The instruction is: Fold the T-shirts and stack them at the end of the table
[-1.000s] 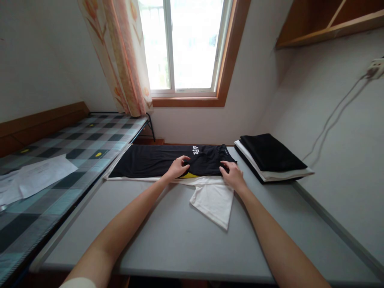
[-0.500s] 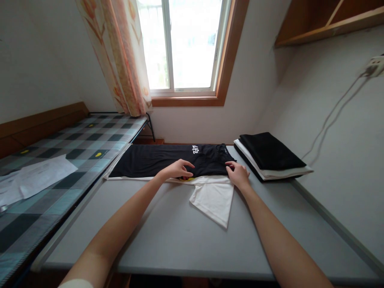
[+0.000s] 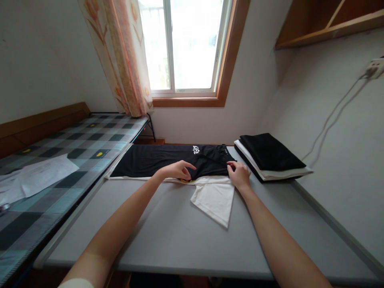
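Observation:
Black shorts or trousers [image 3: 156, 158] with white lettering lie flat over a white shirt [image 3: 214, 200], whose sleeve sticks out towards me on the grey table [image 3: 180, 240]. My left hand [image 3: 180, 171] rests at the near edge of the black garment, index finger stretched out over it, thumb apart from it; no cloth shows between them. At the right end, by the waistband, my right hand [image 3: 238, 173] has its thumb and fingertips pinched on the black garment's near corner.
A folded stack of black and white clothes [image 3: 271, 152] sits at the table's back right. On the left stands a bed with a checked cover [image 3: 117, 138], with papers [image 3: 45, 174] on it. Window and curtain [image 3: 126, 60] are behind.
My left index finger has straightened a little and its tip has shifted slightly right. My right hand is nearly unmoved, and the clothes lie as before.

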